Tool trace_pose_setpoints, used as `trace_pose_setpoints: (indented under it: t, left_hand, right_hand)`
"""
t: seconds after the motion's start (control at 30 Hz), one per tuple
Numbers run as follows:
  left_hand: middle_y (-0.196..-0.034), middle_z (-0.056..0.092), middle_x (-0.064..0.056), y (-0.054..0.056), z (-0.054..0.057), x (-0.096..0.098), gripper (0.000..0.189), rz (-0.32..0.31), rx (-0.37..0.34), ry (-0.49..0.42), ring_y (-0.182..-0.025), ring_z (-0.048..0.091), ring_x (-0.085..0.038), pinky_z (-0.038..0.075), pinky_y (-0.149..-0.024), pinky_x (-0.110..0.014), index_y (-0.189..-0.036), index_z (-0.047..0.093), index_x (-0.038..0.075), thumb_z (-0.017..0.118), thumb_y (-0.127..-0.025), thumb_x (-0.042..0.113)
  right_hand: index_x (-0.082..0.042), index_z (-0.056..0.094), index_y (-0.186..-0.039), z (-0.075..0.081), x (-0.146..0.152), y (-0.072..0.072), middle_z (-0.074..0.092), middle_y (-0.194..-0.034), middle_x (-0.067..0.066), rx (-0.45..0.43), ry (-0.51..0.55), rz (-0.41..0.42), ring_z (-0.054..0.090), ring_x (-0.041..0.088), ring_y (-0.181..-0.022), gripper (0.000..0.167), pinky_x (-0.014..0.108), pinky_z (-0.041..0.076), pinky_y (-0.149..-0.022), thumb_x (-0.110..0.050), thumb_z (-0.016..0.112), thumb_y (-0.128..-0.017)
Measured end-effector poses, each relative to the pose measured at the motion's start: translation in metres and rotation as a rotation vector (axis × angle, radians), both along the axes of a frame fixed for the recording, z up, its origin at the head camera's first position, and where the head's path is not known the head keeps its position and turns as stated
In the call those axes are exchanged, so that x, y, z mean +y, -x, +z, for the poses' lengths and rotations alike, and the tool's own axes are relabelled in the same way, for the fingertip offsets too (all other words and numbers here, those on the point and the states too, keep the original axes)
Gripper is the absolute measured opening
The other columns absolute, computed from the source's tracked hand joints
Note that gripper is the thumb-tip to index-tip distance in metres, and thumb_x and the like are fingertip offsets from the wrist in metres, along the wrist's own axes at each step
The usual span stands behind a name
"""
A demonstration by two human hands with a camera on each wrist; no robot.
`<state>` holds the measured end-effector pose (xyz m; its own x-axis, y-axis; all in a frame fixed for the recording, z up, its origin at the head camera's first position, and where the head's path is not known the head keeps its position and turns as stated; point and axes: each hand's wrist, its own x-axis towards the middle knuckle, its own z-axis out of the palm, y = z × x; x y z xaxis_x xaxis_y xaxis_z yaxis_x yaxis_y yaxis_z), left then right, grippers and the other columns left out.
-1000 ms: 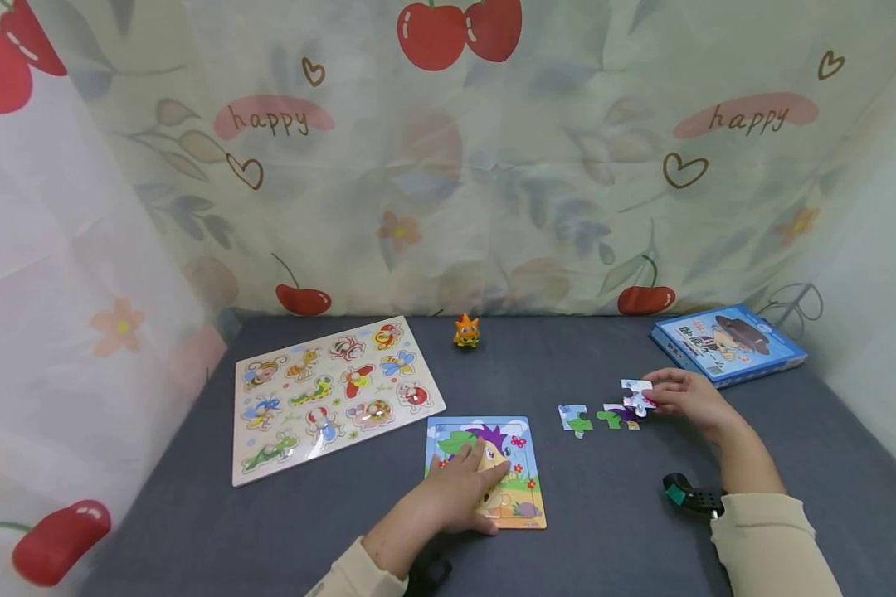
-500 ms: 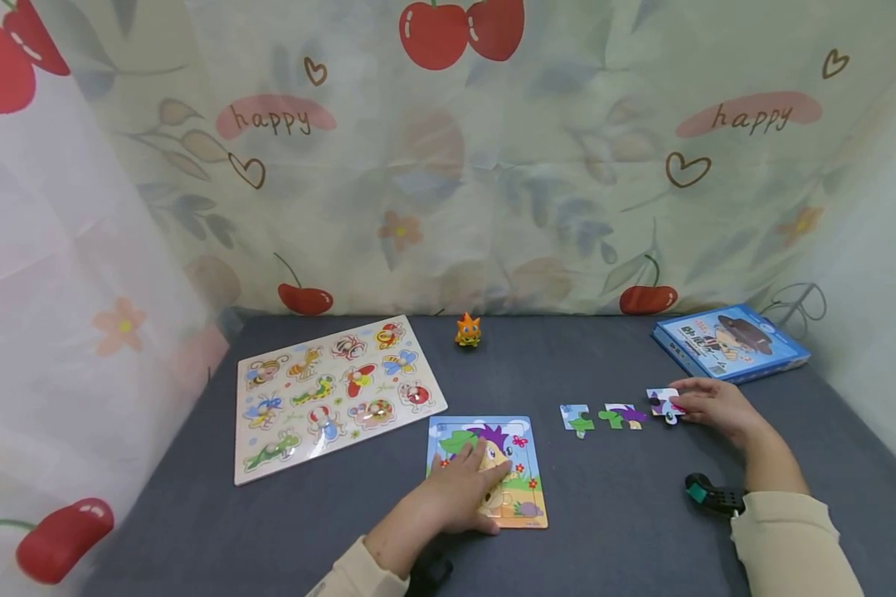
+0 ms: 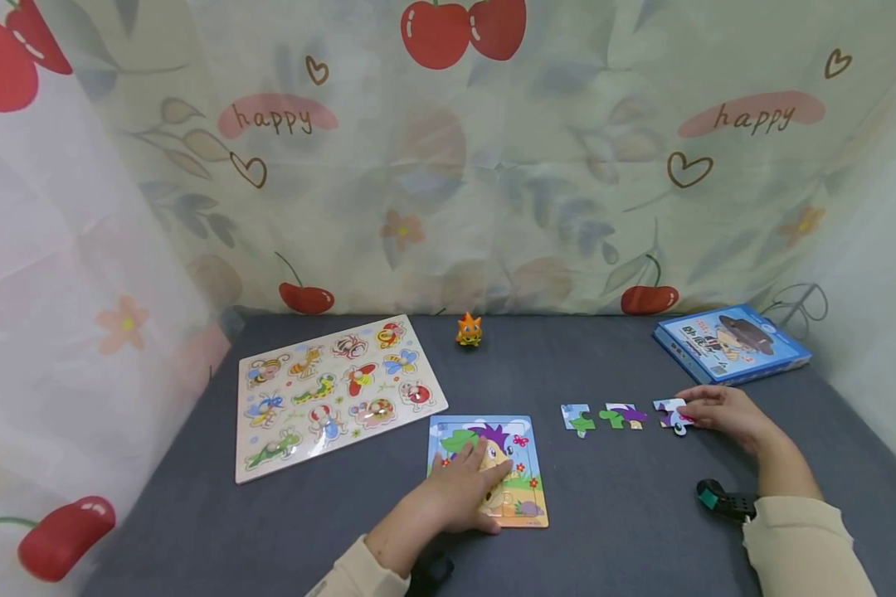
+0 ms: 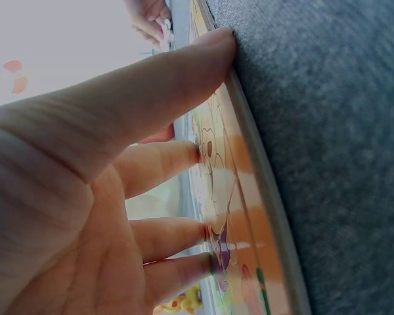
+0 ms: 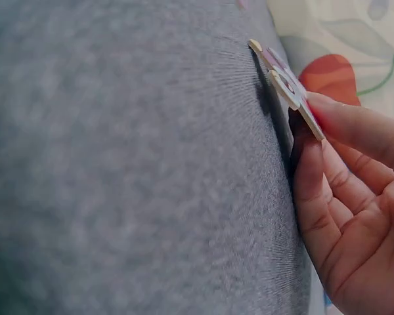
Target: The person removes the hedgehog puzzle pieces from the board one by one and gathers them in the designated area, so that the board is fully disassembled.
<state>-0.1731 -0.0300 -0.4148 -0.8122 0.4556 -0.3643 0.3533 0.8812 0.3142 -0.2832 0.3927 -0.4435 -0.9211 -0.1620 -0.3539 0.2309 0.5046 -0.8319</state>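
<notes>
My left hand lies with spread fingers on a small hedgehog jigsaw puzzle; in the left wrist view its thumb touches the board's edge. My right hand pinches a jigsaw piece between thumb and fingers. The right wrist view shows that piece tilted, one end close to the cloth. To its left lie a purple and green piece and a blue and green piece, in a row with gaps between them. My left palm hides part of the hedgehog picture.
A large insect puzzle board lies at the left. An orange toy figure stands at the back, and a blue box lies at the back right. Dark grey cloth covers the table; a printed curtain hangs behind.
My right hand has moved to the right and lower with its piece, away from above the purple and green piece. My left hand has stayed on the hedgehog puzzle.
</notes>
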Motion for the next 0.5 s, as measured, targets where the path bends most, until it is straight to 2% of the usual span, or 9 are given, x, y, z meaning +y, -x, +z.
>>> trace_pose_setpoints:
  t: [0.13, 0.2, 0.5]
  left_hand:
    - [-0.155, 0.022, -0.009, 0.000, -0.001, 0.000, 0.078, 0.001, 0.002, 0.002, -0.142, 0.023, -0.029, 0.023, -0.107, -0.063, -0.142, 0.038, 0.035, 0.075, -0.073, 0.045]
    - [-0.155, 0.022, -0.009, 0.000, -0.001, 0.000, 0.078, 0.001, -0.001, 0.002, -0.142, 0.022, -0.029, 0.023, -0.107, -0.063, -0.142, 0.038, 0.035, 0.074, -0.074, 0.045]
    - [-0.155, 0.021, -0.008, 0.001, -0.002, 0.000, 0.078, 0.009, -0.015, 0.001, -0.143, 0.022, -0.029, 0.022, -0.108, -0.063, -0.142, 0.037, 0.036, 0.074, -0.074, 0.045]
  right_hand:
    - [0.010, 0.053, -0.120, 0.004, -0.006, -0.002, 0.067, -0.087, -0.014, 0.041, -0.060, 0.034, 0.057, -0.002, -0.076, 0.045, 0.021, 0.053, -0.069, -0.024, 0.061, -0.091]
    - [0.013, 0.050, -0.121, 0.005, -0.010, -0.004, 0.067, -0.086, -0.012, 0.056, -0.099, 0.040, 0.057, -0.001, -0.074, 0.049, 0.022, 0.052, -0.067, -0.024, 0.061, -0.091]
    - [0.013, 0.052, -0.120, 0.005, -0.011, -0.004, 0.064, -0.083, -0.007, 0.072, -0.181, 0.049, 0.054, 0.003, -0.072, 0.049, 0.023, 0.048, -0.065, -0.025, 0.062, -0.090]
